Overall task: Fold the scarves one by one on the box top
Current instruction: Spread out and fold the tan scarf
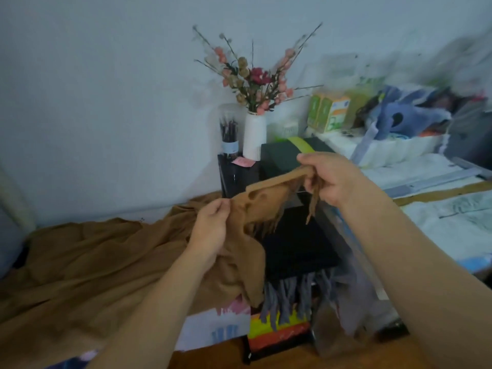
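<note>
Two scarves are showing: a brown scarf (111, 262) and a dark fringed scarf (298, 251). The left hand (213, 230) is pinching the brown scarf's fringed edge, and the right hand (330, 179) is gripping a corner of the same edge, holding it stretched in the air above the box top (221, 326); the rest is trailing away to the left. The dark scarf is lying folded on the box, its tassels hanging over the front. One white vase (254, 137) of flowers is standing by the pale wall (93, 102), beside two green cartons (326, 113); their print is too blurred to read.
</note>
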